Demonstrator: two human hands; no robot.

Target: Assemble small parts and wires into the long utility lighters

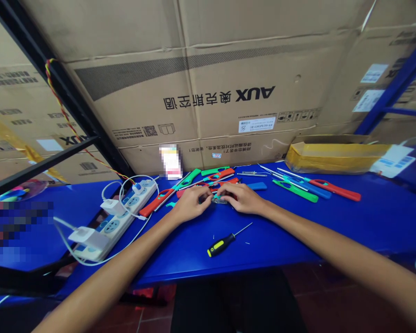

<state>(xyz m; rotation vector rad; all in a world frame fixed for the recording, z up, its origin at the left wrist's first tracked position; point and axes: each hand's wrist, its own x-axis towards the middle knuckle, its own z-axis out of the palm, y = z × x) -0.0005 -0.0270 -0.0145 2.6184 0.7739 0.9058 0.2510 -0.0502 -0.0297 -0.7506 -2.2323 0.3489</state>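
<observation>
A white plastic power strip [125, 217] lies left; centrally, the left hand [193, 202] has fingertips closed on a small teal-and-clear piece [219, 199], a black-and-yellow screwdriver [222, 244] nearer; the right hand [241, 198] pinches the piece's right side; rightmost lies a red-bodied, metal-tubed lighter [338, 189].

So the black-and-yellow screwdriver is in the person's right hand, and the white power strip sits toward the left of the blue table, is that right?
Not quite: the right hand isn't holding the black-and-yellow screwdriver. The head view shows it lying on the blue table; the white power strip is toward the left.
</observation>
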